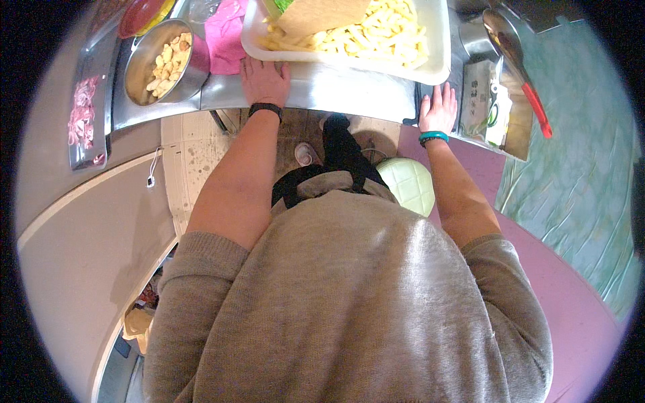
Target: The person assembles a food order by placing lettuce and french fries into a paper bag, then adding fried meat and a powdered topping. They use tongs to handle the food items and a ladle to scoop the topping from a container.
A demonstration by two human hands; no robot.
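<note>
My left hand point(264, 80) rests palm down on the metal counter point(327, 88), holding nothing, its fingertips by a pink cloth point(221, 43). Just beyond it stands a white plastic tray point(438, 74) of cut potato fries point(373, 43). A piece of brown cardboard or paper point(322, 17) lies over part of the fries, beside something green. Flat near the counter's front edge lies my right hand point(438, 111), empty, close to the tray's right corner. Dark material is under that hand, and a printed box point(478, 95) sits to its right.
At left, a metal pot point(138, 75) holds pale chunks of food, next to a narrow tray point(88, 158) with pinkish shreds. A red-handled utensil point(536, 111) lies at right. Below the counter is a round padded stool point(408, 186).
</note>
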